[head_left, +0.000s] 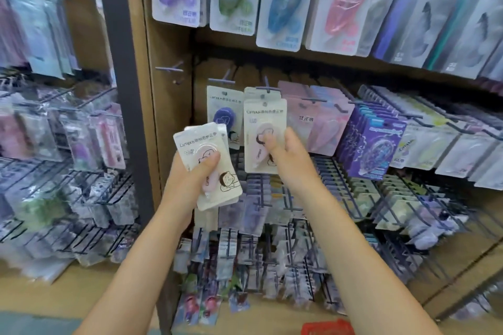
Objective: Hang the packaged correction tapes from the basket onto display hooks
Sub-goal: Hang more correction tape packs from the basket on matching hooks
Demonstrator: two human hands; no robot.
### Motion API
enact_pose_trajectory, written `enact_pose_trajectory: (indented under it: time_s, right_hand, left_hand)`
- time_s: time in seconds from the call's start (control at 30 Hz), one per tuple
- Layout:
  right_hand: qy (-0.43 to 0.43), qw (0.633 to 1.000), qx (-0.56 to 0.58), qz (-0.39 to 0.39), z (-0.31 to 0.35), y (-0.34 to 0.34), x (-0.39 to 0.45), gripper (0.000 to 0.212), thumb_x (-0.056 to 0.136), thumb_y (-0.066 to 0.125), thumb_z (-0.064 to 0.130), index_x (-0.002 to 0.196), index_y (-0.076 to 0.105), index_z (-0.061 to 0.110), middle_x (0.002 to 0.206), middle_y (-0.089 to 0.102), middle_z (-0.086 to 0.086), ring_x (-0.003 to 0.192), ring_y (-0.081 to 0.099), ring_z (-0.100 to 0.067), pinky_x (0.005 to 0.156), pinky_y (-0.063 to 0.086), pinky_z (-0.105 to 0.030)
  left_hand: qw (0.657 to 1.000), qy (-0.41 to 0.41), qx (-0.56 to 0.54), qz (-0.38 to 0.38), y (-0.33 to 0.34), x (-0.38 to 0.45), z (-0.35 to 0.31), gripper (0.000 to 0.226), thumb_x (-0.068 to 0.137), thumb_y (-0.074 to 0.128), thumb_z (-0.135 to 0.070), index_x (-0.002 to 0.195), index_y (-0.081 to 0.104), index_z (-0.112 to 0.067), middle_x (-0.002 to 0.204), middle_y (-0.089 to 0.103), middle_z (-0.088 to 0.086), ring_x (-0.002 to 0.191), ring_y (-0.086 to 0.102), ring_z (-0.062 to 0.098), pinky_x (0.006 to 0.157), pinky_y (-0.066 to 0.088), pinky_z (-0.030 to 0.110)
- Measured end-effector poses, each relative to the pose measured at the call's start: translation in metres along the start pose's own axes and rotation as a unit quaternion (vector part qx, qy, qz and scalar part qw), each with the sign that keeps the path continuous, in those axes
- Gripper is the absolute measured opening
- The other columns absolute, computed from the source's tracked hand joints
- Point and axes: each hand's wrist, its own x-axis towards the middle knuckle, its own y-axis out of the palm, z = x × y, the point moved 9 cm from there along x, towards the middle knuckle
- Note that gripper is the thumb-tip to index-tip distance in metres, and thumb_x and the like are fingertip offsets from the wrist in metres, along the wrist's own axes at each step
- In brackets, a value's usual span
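While the left hand [196, 174] grips a small stack of pink correction tape packs [210, 164], thumb curled over the top pack's front, the right hand [285, 156] pinches a single pink correction tape pack [264, 134] by its lower part, holding it upright against the display hook [268, 87]. That hook already carries a matching pack behind it, just right of a hanging blue correction tape pack [224, 114]. A red basket [328, 328] sits far below the hook, at the frame's bottom edge.

hands: 2 [201, 171] [283, 152] | red basket [328, 328]: 1 | big blister cards, top row [277, 0]: 4
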Motion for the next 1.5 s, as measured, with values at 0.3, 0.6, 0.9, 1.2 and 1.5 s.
enact_pose_trajectory:
  time_s: [0.3, 0.6, 0.9, 1.2, 1.5]
  right_hand:
    - [0.014, 0.999, 0.007, -0.034, -0.006, 0.002, 0.023, 0.025, 0.106, 0.049, 0.039, 0.123, 0.058, 0.024, 0.116, 0.067, 0.015, 0.109, 0.06, -0.002, 0.082, 0.046, -0.02]
    - [0.028, 0.996, -0.014, -0.084, -0.003, -0.001, 0.031, 0.029, 0.103, 0.057, 0.039, 0.123, 0.06, 0.018, 0.106, 0.066, 0.013, 0.099, 0.063, -0.006, 0.067, 0.045, -0.017]
    - [-0.09, 0.983, -0.121, -0.1, 0.01, 0.018, -0.031, 0.009, 0.1, 0.062, 0.029, 0.099, 0.06, 0.02, 0.1, 0.06, 0.005, 0.088, 0.055, -0.005, 0.076, 0.044, -0.023]
    - [0.035, 0.997, 0.055, 0.028, -0.018, 0.038, -0.031, 0.019, 0.09, 0.077, 0.028, 0.099, 0.07, 0.013, 0.095, 0.077, -0.004, 0.083, 0.071, -0.016, 0.077, 0.058, -0.036]
    - [0.021, 0.987, 0.145, -0.068, -0.014, 0.001, -0.018, 0.015, 0.098, 0.066, 0.026, 0.109, 0.06, 0.018, 0.112, 0.075, -0.007, 0.097, 0.075, -0.029, 0.073, 0.064, -0.046]
  left_hand:
    - [0.997, -0.007, -0.025, 0.07, 0.021, 0.006, -0.007, 0.031, 0.1, 0.064, -0.027, 0.131, 0.059, -0.026, 0.122, 0.075, 0.003, 0.111, 0.072, 0.026, 0.088, 0.061, 0.043]
    - [0.998, -0.016, -0.046, 0.027, 0.014, 0.003, -0.008, 0.035, 0.095, 0.071, -0.027, 0.127, 0.058, -0.032, 0.12, 0.074, -0.004, 0.11, 0.073, 0.02, 0.088, 0.062, 0.048]
    - [0.999, -0.007, -0.028, 0.014, 0.007, 0.003, -0.011, 0.024, 0.097, 0.07, -0.027, 0.119, 0.06, -0.033, 0.112, 0.076, -0.005, 0.101, 0.076, 0.018, 0.078, 0.064, 0.04]
    - [0.997, -0.003, 0.075, 0.035, 0.024, -0.004, -0.018, 0.027, 0.105, 0.036, -0.058, 0.123, 0.047, -0.041, 0.113, 0.066, -0.016, 0.101, 0.068, 0.006, 0.066, 0.052, 0.02]
    - [1.0, 0.016, 0.011, -0.015, 0.002, -0.005, -0.023, 0.005, 0.108, 0.048, -0.041, 0.108, 0.052, -0.039, 0.113, 0.069, -0.009, 0.096, 0.072, 0.009, 0.06, 0.057, 0.018]
